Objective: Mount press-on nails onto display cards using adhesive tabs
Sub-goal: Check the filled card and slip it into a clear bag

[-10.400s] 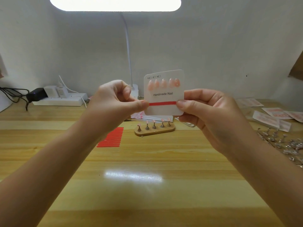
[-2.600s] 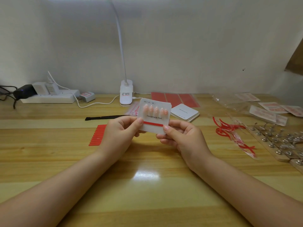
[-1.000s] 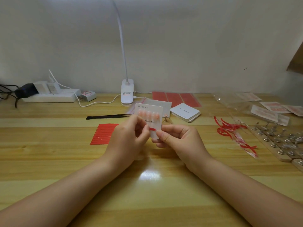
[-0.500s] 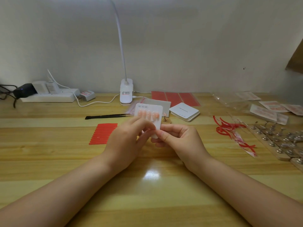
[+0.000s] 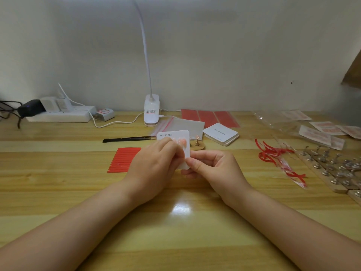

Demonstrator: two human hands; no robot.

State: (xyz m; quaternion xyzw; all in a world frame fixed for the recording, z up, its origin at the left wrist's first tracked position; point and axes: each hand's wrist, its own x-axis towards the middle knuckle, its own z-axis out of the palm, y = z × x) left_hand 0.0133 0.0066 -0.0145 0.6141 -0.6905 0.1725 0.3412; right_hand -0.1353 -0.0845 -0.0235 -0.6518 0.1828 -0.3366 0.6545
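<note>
The counter (image 5: 58,192) is varnished wood, pale and glossy, throwing back a bright patch of lamp glare. The display card (image 5: 185,137) looks like matt white card, and its press-on nails (image 5: 181,142) are smooth, shiny pink. The adhesive strips (image 5: 125,160) are glossy red. The clear bags (image 5: 273,122) are thin shiny plastic. The nail stands (image 5: 332,165) are bright metal on a raw wooden bar. The lamp base (image 5: 151,110) is smooth white plastic.

The wooden table (image 5: 58,192) carried red strips (image 5: 124,159) left of the hands, tweezers (image 5: 129,139) beyond (dark ones), and a card stack (image 5: 221,133) farther right.
</note>
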